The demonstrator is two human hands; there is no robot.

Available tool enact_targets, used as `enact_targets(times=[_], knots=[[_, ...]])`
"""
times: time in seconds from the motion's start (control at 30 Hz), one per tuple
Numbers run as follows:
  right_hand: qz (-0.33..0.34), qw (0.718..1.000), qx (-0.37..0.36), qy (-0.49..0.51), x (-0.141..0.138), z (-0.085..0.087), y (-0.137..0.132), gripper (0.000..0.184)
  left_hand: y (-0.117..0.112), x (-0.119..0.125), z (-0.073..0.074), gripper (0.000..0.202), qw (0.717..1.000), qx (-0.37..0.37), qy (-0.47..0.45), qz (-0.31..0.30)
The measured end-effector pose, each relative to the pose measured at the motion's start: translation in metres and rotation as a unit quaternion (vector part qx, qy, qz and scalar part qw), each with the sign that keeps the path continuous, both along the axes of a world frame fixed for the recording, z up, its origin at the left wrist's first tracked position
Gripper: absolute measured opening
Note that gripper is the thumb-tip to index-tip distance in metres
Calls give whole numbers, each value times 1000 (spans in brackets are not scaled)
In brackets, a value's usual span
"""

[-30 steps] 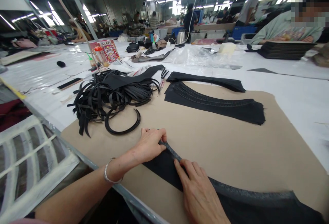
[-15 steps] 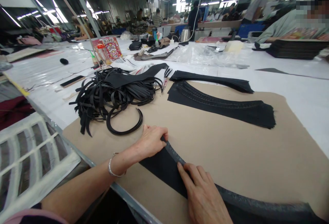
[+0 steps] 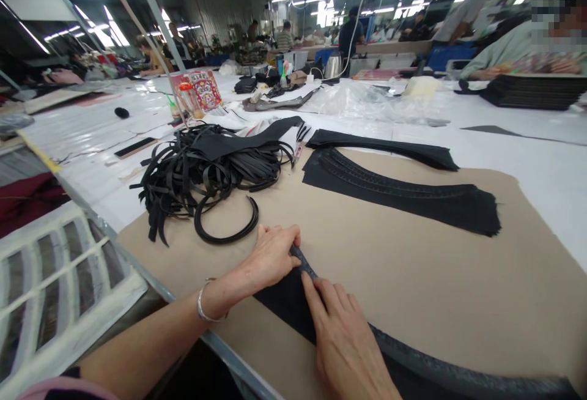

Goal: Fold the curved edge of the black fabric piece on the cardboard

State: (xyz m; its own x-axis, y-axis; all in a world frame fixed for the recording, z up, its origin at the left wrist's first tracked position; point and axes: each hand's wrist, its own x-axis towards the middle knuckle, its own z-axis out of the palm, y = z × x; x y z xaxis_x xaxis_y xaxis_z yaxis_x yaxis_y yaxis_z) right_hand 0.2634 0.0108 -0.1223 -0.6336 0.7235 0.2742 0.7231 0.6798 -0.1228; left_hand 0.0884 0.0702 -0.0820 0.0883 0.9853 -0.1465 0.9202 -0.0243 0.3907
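A long black fabric piece (image 3: pixel 287 308) with a curved, greyish strip along its upper edge lies on the brown board. My left hand (image 3: pixel 275 256) is closed at its far left end, thumb and fingers pinching the edge. Close beside it, my right hand (image 3: pixel 348 333) lies over the same piece with fingers stretched out, the fingertips pressing on the curved edge. Part of the fabric is hidden under both hands. Just beyond my left hand rests a bundle of curved black strips (image 3: pixel 224 240).
A tangled heap of black strips (image 3: pixel 183 174) lies at the left. Stacked black fabric pieces (image 3: pixel 398 195) sit at the board's far side, on brown board (image 3: pixel 435 277). A white slatted frame (image 3: pixel 59 284) stands left of the table edge. Across the table, a person handles things behind a black stack (image 3: pixel 536 91).
My right hand has slid along the curved edge toward my left hand, which keeps its pinch on the end. The whole view has shifted slightly.
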Motion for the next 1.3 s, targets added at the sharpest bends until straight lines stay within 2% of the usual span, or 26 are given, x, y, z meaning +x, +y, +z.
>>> enact_targets(times=[0.17, 0.43, 0.77, 0.93, 1.07, 1.23, 1.3], knots=[[-36, 998, -37, -21, -19, -1, 7, 58, -3, -6, -2, 14, 1000, 14, -8, 10], [-35, 999, -3, -14, -18, -6, 4, 60, 0, -16, -9, 10, 995, 50, -81, 12], [-33, 999, 26, -12, -20, -8, 6, 59, -1, -12, -11, 17, 995, 58, -79, 28], [-37, 999, 28, -15, -22, -8, 7, 58, -6, -12, -14, 17, 990, 109, -82, 44], [-44, 999, 23, -16, -23, -9, 5, 56, -20, -20, -20, 13, 981, 155, -113, -21], [-48, 998, 15, -30, -23, -9, 3, 54, -34, -36, -31, 30, 967, 192, -49, -161], [-49, 998, 11, -32, -23, -10, 3, 54, -37, -39, -34, 32, 965, 187, -28, -179]])
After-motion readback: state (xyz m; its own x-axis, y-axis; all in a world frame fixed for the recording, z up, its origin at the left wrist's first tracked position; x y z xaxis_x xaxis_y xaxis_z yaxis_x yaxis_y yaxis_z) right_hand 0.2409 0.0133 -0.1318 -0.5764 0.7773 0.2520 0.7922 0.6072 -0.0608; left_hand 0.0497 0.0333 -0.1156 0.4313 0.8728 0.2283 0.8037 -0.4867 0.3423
